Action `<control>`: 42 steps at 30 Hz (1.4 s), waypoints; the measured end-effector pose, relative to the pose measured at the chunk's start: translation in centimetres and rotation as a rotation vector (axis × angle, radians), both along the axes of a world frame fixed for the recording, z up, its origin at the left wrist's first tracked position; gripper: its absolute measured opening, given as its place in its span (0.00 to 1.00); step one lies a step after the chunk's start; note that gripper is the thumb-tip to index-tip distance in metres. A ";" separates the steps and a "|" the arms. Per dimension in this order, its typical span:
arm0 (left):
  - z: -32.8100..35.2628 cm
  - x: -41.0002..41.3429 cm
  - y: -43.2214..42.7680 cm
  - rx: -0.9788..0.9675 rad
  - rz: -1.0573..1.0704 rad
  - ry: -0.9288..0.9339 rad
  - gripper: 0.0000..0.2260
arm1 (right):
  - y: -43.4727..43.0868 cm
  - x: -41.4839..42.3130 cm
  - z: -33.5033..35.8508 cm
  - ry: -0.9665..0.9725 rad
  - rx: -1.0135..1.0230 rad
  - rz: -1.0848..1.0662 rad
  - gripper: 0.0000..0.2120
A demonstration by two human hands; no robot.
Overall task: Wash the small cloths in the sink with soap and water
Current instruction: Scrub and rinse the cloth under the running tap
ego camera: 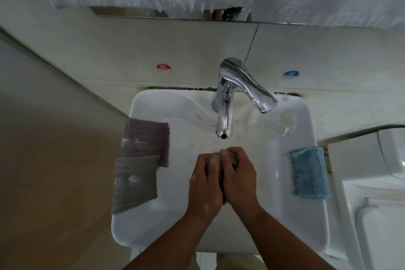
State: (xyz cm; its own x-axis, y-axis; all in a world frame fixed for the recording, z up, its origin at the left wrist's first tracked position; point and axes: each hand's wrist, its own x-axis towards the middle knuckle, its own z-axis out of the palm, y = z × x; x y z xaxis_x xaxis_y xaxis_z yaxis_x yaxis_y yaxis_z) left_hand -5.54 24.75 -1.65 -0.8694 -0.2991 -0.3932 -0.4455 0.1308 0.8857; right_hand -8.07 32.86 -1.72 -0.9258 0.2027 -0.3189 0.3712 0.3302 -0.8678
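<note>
Two hands grip one bunched grey cloth (234,158): your left hand (206,182) and right hand (239,178) curl tightly around it, palms pressed together. The bundle runs lengthwise from your wrists toward your fingertips. The faucet spout (223,132) lies just beyond them, so a rinse would mean reaching straight ahead, both hands equally near.

A bunched grey cloth (234,158) is gripped by the left hand (205,182) and right hand (238,175) above the sink (306,215) middle. A purple cloth (145,138) and a flat grey cloth (135,182) overlap on the left rim; a blue cloth (310,174) lies on the right rim.
</note>
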 end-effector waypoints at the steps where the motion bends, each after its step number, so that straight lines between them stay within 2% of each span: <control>1: 0.4 0.0 0.2 -0.024 -0.051 0.013 0.07 | -0.1 -0.5 0.0 -0.045 -0.012 -0.048 0.07; 4: -0.9 -0.8 -0.8 -0.107 -0.073 0.010 0.05 | -1.1 0.7 1.0 -0.047 -0.049 -0.023 0.08; 6: -1.1 -1.2 -1.5 0.018 -0.013 -0.032 0.02 | -1.7 1.9 1.6 0.025 -0.033 0.091 0.05; 8: -0.7 -0.6 -1.3 0.071 -0.023 -0.020 0.06 | -1.2 1.3 1.4 0.072 0.009 0.146 0.03; 13: 0.6 -0.2 -0.6 0.008 -0.126 0.041 0.04 | -0.5 -0.2 0.1 -0.083 -0.050 -0.007 0.06; 14: 0.1 -0.5 -1.1 -0.037 -0.111 0.040 0.05 | -0.8 0.7 0.4 -0.058 -0.035 0.022 0.05; 16: -0.2 -1.2 -1.9 -0.007 -0.041 0.032 0.05 | -1.4 2.3 1.3 0.041 0.003 0.131 0.04; 18: -0.4 -0.8 -1.7 0.018 -0.073 0.025 0.07 | -1.2 1.9 1.2 0.123 0.052 0.194 0.03; 21: 0.8 0.5 -0.2 0.088 -0.108 -0.035 0.07 | 0.0 -1.1 0.5 -0.006 0.068 0.045 0.06; 24: 0.3 -0.2 -0.7 -0.050 -0.152 0.051 0.05 | -0.1 0.1 0.3 -0.071 0.057 0.009 0.07; 27: -0.8 -1.7 -1.9 -0.203 -0.122 -0.006 0.02 | -1.3 2.8 1.8 0.035 0.050 0.154 0.04; 28: -0.6 -1.8 -1.9 -0.191 -0.122 0.017 0.03 | -1.3 2.8 2.1 0.080 0.064 0.190 0.03; 30: -1.1 -0.7 -1.2 -0.283 -0.189 0.133 0.04 | -0.8 1.3 1.9 0.151 0.142 0.186 0.04; 31: -0.5 -0.2 -0.8 -0.295 -0.181 0.133 0.06 | -0.3 0.2 1.6 0.140 0.162 0.131 0.06; 33: 0.3 0.9 0.1 -0.167 -0.200 0.109 0.09 | 0.4 -1.1 0.9 0.044 0.119 -0.008 0.08; 34: 0.6 1.0 0.1 -0.163 -0.203 0.124 0.08 | 0.4 -0.9 0.8 0.003 0.101 -0.047 0.09; 36: 0.9 0.2 -0.6 -0.147 -0.163 0.090 0.06 | -0.2 1.0 1.5 0.005 0.091 0.008 0.07; 37: 0.9 -0.3 -1.1 -0.122 -0.100 0.063 0.05 | -0.8 2.2 2.3 0.039 0.086 0.094 0.05; 39: 0.7 -1.1 -2.3 -0.165 -0.106 0.000 0.05 | -1.5 3.6 3.3 0.113 0.060 0.226 0.02; 40: 0.5 -1.0 -2.4 -0.155 -0.151 0.008 0.07 | -1.5 3.3 3.4 0.141 0.081 0.244 0.03; 42: 1.9 -0.2 -1.4 0.021 -0.098 0.010 0.10 | -1.1 1.2 2.9 0.138 0.141 0.153 0.06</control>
State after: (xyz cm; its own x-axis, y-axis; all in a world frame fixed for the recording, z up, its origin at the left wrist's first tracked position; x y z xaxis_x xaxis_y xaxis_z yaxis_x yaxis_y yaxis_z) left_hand -5.70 23.33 0.21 -0.8979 -0.2042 -0.3901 -0.4230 0.1543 0.8929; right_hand -6.88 31.78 1.20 -0.9820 0.0901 -0.1662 0.1889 0.4948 -0.8482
